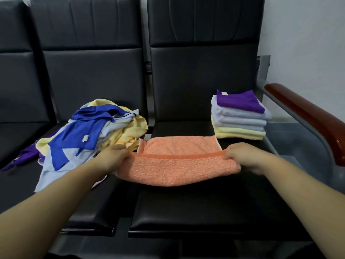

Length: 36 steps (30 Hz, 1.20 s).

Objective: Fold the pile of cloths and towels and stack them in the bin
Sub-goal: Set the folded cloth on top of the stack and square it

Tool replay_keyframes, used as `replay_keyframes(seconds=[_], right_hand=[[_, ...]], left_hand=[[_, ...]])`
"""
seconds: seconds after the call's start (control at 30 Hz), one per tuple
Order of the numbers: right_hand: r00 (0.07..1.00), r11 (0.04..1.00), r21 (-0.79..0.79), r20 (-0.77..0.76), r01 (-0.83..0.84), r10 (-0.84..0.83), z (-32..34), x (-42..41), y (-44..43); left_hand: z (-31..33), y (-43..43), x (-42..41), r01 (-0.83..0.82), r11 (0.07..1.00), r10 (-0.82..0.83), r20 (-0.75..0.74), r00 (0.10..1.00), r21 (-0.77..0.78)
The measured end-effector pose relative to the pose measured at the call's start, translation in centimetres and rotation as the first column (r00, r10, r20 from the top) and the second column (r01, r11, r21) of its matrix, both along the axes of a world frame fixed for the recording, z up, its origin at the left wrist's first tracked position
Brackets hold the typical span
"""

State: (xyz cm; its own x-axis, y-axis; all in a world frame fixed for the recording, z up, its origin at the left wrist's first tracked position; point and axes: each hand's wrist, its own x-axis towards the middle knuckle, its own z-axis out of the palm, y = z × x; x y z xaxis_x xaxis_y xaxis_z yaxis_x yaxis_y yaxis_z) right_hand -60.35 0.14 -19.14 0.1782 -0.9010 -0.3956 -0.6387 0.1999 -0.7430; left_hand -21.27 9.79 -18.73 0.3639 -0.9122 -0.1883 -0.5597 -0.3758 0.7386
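No writing can be read anywhere. A white tag (85, 138) sits on the blue cloth (74, 135) in the loose pile, and a second tag (224, 93) on the purple cloth (240, 101) atop the folded stack. Both are too small to show any print.

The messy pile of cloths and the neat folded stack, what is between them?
In the head view, an orange terry towel lies between them on the black padded seat, its edge gripped by the left hand and right hand.
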Motion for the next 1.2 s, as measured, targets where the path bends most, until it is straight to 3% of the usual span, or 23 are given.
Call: replay_keyframes(seconds=[0.07, 0.17, 0.3, 0.4, 0.5, 0.7, 0.8, 0.97, 1.2], right_hand=[[0.998, 0.98, 0.192, 0.027, 0.045, -0.051, 0.4, -0.2, 0.5], [0.997, 0.959, 0.275, -0.052, 0.071, -0.059, 0.3, -0.2, 0.5], [0.995, 0.996, 0.087, -0.096, 0.016, -0.007, -0.6, 0.8, 0.2], [0.995, 0.999, -0.036, 0.1, 0.019, -0.015, -1.3, 1.8, 0.5], [0.988, 0.998, -0.056, 0.152, 0.024, -0.015, -2.4, 2.0, 0.3], [0.999, 0.937, 0.348, 0.041, -0.043, 0.03, -0.7, -0.1, 0.9], [1.0, 0.902, 0.431, 0.011, 0.012, -0.019, -0.3, -1.0, 1.0], [0.986, 0.954, 0.251, -0.042, 0.166, -0.16, -1.3, -1.2, -0.1], [0.98, 0.974, -0.168, -0.1, 0.155, -0.173, -1.8, -0.6, -0.6]], left_hand=[[-0.1, 0.2, 0.1, 0.01, 0.995, -0.008, -0.013, 1.0, 0.103], [-0.2, 0.1, -0.4, 0.024, 0.987, -0.026, 0.013, 1.0, 0.157], [-1.2, -0.5, -0.6, 0.015, 0.999, -0.015, 0.002, 1.0, 0.041], [-1.5, -0.8, -1.0, -0.018, 0.998, 0.011, -0.129, 0.992, -0.054], [-1.8, -1.3, -0.8, -0.053, 0.995, 0.04, -0.151, 0.988, -0.085], [-1.2, -0.4, -0.3, 0.064, 0.983, -0.023, -0.229, 0.973, 0.174], [-1.2, -0.5, -1.3, 0.122, 0.958, -0.046, -0.279, 0.959, 0.26], [-2.7, -2.1, -2.2, 0.064, 0.992, -0.045, -0.166, 0.985, 0.109], [-4.0, -5.2, -3.0, 0.002, 0.997, 0.0, 0.022, 1.0, -0.083]])
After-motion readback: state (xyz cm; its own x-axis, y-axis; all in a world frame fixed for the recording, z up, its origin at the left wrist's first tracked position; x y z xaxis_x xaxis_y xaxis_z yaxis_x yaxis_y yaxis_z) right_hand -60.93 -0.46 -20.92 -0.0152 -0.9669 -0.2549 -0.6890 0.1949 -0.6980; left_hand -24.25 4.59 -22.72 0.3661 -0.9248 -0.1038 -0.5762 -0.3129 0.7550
